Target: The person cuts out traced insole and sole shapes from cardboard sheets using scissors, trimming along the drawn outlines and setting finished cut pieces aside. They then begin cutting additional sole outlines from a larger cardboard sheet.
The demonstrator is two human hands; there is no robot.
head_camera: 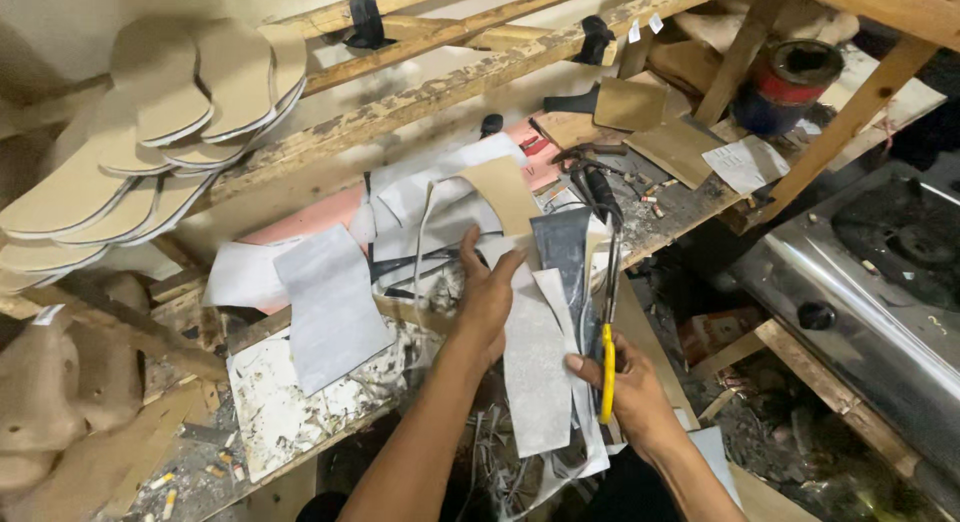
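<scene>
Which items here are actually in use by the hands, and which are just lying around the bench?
In use:
- left hand on the grey sheet pieces
- right hand holding yellow-handled scissors

Lying about:
- stacked shoe insoles
- red tin
- tan card pieces
- loose grey sheet
- cigarette butts
</scene>
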